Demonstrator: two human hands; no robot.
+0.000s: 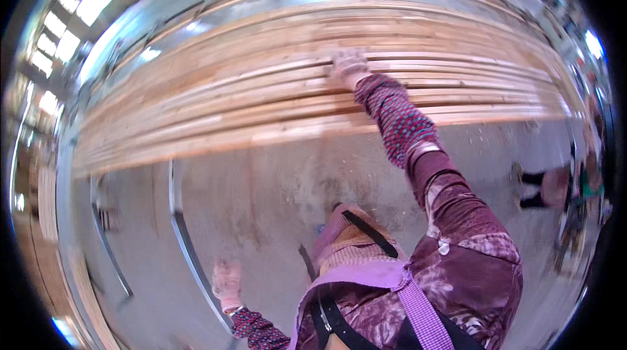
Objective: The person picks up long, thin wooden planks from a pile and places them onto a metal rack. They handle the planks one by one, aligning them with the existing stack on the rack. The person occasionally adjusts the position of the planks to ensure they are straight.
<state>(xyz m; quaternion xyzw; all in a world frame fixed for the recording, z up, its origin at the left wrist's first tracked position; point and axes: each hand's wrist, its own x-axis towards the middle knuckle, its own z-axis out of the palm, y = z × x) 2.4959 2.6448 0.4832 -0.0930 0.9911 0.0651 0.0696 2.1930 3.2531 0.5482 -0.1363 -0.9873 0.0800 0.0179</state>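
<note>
From my remote view, the long wooden boards point(261, 103) lie side by side across the upper half, above the grey floor point(274, 186). My right hand point(350, 67) is on them; blur means I cannot tell whether its fingers grasp a board. My left hand point(226, 283) hangs lower, near a metal bar point(185, 245), its finger state likewise unclear.

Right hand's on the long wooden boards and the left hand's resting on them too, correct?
Not quite: the left hand is off the long wooden boards, held low at the person's left side, as the head view shows. The right hand is on them.
</note>
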